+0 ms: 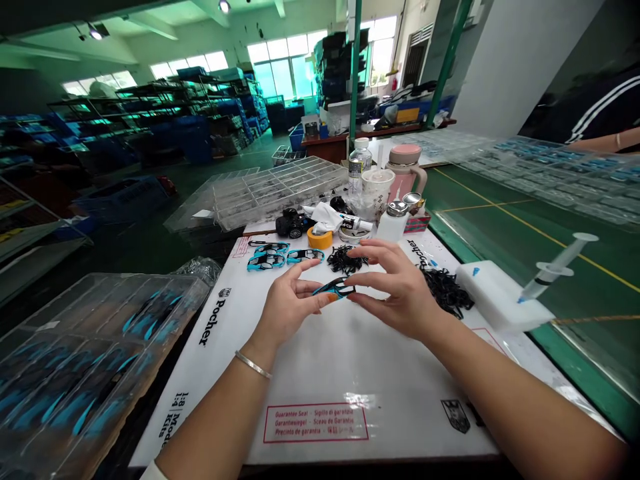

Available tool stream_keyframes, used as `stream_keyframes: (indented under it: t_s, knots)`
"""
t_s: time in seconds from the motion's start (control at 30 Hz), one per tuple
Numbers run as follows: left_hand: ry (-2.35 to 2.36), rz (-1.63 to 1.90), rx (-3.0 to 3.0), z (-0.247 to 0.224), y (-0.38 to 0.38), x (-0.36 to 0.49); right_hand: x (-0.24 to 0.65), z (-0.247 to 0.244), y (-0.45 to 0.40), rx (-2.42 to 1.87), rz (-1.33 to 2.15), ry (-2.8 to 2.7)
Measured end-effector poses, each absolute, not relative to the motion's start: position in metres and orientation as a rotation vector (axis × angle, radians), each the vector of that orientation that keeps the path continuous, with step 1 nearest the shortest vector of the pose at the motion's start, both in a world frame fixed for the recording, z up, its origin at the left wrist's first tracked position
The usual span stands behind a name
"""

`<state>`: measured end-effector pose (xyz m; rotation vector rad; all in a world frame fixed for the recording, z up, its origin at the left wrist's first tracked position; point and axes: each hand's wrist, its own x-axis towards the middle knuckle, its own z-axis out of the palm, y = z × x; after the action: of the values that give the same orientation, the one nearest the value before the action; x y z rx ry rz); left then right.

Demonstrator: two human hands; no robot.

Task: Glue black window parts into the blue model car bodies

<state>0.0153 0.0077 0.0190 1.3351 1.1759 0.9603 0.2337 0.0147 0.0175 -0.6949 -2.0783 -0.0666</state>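
Observation:
My left hand [293,300] pinches a small blue-and-black plastic model car part [334,288] between thumb and fingers, above the white board. At the part's right end, the thumb and a fingertip of my right hand [395,283] close on it, while the index finger is raised. Similar blue-and-black parts [267,261] lie on the board beyond my left hand, with another such part [305,256] beside them. A pile of small black pieces [345,259] sits just behind my fingers. More black pieces [447,290] are heaped to the right of my right hand.
A syringe [555,267] stands tilted in a white foam block [503,293] at right. Yellow tape [319,239], a white dispenser bottle [393,221], a pink mug [404,170] and a black toy car [293,224] stand behind. Compartment trays [165,293] lie left. Another person's arm [605,142] shows far right.

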Motion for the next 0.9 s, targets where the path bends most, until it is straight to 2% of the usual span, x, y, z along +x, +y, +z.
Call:
stream_keyframes:
  t_s: [0.5,0.9]
  knots:
    - [1.075,0.935,1.305,0.017,0.009,0.016,0.222,0.01,0.011,-0.592,-0.097,-2.074]
    - [1.103,0.977,1.287,0.016,0.012,0.012,0.232,0.014,0.015,-0.759,-0.022,-1.987]
